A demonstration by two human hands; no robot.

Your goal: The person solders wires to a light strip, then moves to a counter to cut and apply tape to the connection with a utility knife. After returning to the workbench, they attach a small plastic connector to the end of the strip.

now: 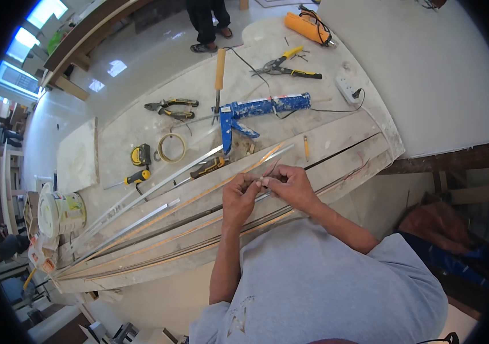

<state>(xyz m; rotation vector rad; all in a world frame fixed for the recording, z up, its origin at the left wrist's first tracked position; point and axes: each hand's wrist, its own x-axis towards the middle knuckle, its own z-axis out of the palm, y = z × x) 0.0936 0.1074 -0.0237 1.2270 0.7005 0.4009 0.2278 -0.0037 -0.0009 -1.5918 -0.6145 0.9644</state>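
Note:
My left hand (pixel 240 198) and my right hand (pixel 293 186) meet over the front part of the worktable (pixel 336 135), fingertips pinched together. Between them is something small with a thin dark wire end, too small to make out. Beyond the hands lie a blue caulking gun (pixel 270 106) and a yellow-and-black screwdriver (pixel 207 167). A pencil (pixel 306 148) rests just past my right hand. Long metal strips (pixel 152 182) and orange-lit strips (pixel 198 195) run to the left.
Pliers (pixel 173 107), snips (pixel 284 67), a tape roll (pixel 171 147), a tape measure (pixel 140 155), an orange tool (pixel 307 28) and a power strip (pixel 347 90) lie around. A bucket (pixel 64 213) stands left. Another person's legs (pixel 201 26) are beyond the table.

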